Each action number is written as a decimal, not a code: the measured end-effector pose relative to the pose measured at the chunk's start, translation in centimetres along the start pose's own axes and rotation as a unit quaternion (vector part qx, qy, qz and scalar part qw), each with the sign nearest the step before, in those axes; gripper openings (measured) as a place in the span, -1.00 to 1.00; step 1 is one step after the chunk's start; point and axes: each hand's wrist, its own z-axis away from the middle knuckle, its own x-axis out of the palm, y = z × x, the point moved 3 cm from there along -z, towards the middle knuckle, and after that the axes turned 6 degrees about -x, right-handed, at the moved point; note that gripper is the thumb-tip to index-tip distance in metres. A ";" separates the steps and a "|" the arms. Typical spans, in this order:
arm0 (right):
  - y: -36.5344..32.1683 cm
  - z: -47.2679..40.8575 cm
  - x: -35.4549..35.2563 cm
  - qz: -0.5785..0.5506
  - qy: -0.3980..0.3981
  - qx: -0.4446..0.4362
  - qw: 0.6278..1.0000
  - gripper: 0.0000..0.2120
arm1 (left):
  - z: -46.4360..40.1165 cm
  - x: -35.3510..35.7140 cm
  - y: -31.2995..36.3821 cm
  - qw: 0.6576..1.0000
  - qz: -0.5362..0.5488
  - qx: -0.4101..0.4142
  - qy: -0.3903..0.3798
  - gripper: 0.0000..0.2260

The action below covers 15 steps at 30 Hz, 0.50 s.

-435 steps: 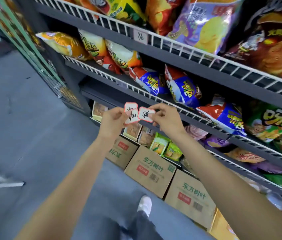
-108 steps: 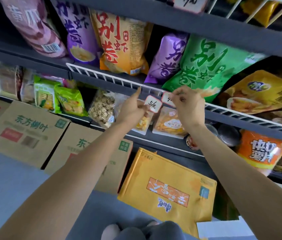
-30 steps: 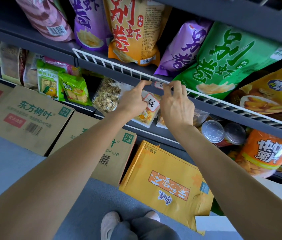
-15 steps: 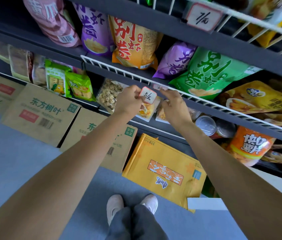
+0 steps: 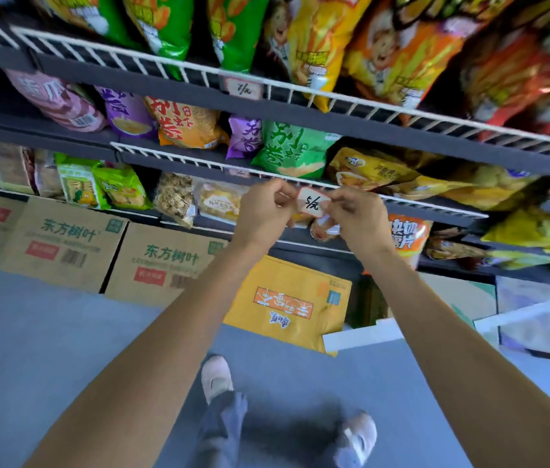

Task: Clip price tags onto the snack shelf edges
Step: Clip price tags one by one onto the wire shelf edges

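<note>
White price tag (image 5: 312, 204) pinched between left hand (image 5: 264, 214) and right hand (image 5: 358, 220).

A small red-bordered price tag (image 5: 312, 204) at frame centre, pinched between the left hand (image 5: 264, 216) and the right hand (image 5: 358, 219), reads "5/元". A second tag (image 5: 243, 88) clipped on the upper wire shelf edge (image 5: 351, 102) reads "7/元" (blurred, but legible). Two brown cartons (image 5: 64, 244) at lower left carry green "东方树叶". The orange bag (image 5: 184, 121) and green bag (image 5: 292, 148) on the middle shelf show large Chinese characters too blurred to read with certainty.
</note>
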 end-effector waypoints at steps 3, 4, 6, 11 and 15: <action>1.7 3.5 -5.9 -0.045 0.034 0.023 0.998 -0.81 | 3.0 5.3 2.3 0.999 -0.037 0.029 -0.011 -0.92; 2.7 4.7 -7.8 -0.048 0.041 0.032 0.998 -0.80 | 4.0 7.5 3.0 0.998 -0.042 0.034 -0.018 -0.91; 5.2 7.1 -11.7 -0.028 0.045 0.047 0.998 -0.81 | 6.3 12.2 4.6 0.997 -0.050 0.044 -0.027 -0.94; 11.3 12.2 -23.6 0.029 0.094 0.031 0.995 -0.89 | 11.8 25.5 8.9 0.996 -0.044 0.067 -0.046 -0.91; 14.7 15.0 -30.9 -0.012 0.107 0.025 0.994 -0.86 | 14.3 32.9 11.9 0.993 -0.062 0.092 -0.031 -0.86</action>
